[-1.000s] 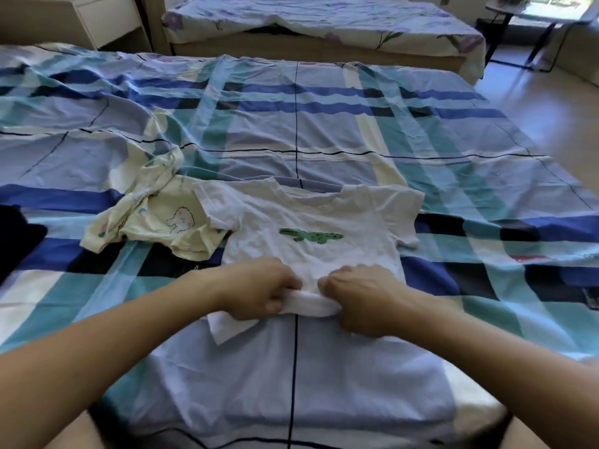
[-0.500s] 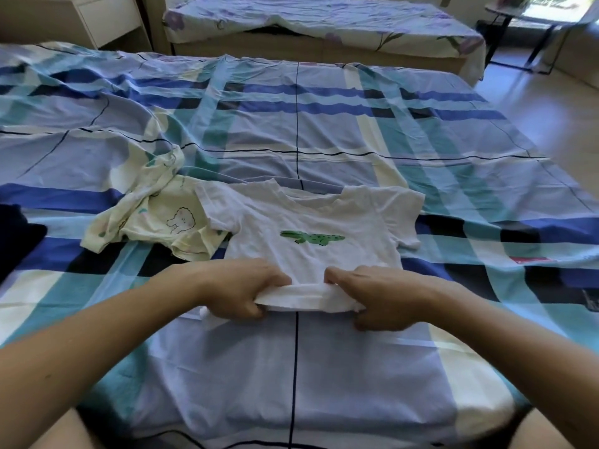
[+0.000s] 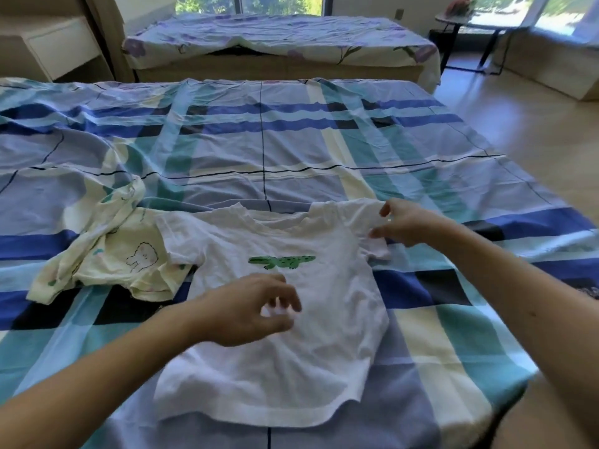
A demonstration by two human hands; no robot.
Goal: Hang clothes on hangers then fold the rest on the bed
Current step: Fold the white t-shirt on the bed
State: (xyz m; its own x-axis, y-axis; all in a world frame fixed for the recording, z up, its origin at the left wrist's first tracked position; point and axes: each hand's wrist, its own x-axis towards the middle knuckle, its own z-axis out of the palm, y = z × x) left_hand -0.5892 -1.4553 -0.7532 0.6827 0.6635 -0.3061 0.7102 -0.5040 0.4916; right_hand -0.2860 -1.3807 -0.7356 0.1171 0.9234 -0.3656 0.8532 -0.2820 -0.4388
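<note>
A small white t-shirt [image 3: 324, 335] with a green crocodile print lies spread flat, front up, on the plaid bed cover [image 3: 291, 150], its hem toward me. My left hand [image 3: 252, 309] hovers just above the shirt's middle with fingers loosely curled, holding nothing. My right hand [image 3: 402, 222] is at the shirt's right sleeve, where thumb and fingers pinch the sleeve's edge. A pale yellow printed garment [image 3: 110, 260] lies crumpled to the left, and the shirt's left sleeve overlaps it.
A second bed [image 3: 278, 37] with a floral cover stands beyond this one. A white drawer unit [image 3: 61, 47] is at the back left and a dark-legged table [image 3: 470, 24] at the back right. Wooden floor [image 3: 531, 131] runs along the right side.
Both hands have let go of the bunched hem, and the shirt now lies spread out flat. My right hand moved up to the right sleeve. My left hand lifted over the shirt's middle.
</note>
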